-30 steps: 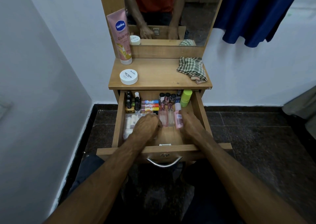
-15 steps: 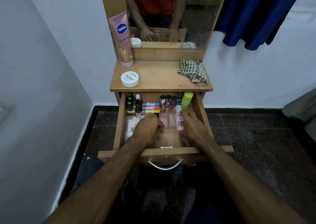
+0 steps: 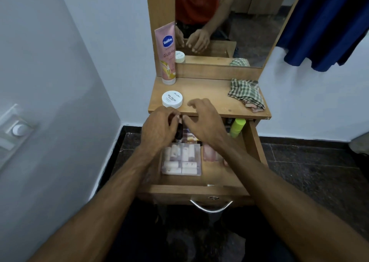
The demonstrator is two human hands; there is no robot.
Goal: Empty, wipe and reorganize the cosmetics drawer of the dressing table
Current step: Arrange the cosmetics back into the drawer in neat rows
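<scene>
In the head view, the left hand [image 3: 159,129] is curling its fingers [image 3: 173,115] round a small dark bottle [image 3: 39,134] above the open drawer [image 3: 254,142]; the right hand [image 3: 201,122] is hovering beside it, fingers spread and holding nothing. Lifted carelessly, the bottle could be slipping back onto the clear box [image 3: 181,159] just below the fingers

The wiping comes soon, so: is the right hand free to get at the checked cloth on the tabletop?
Probably yes: the right hand holds nothing, and bare tabletop lies between it and the checked cloth.
</scene>
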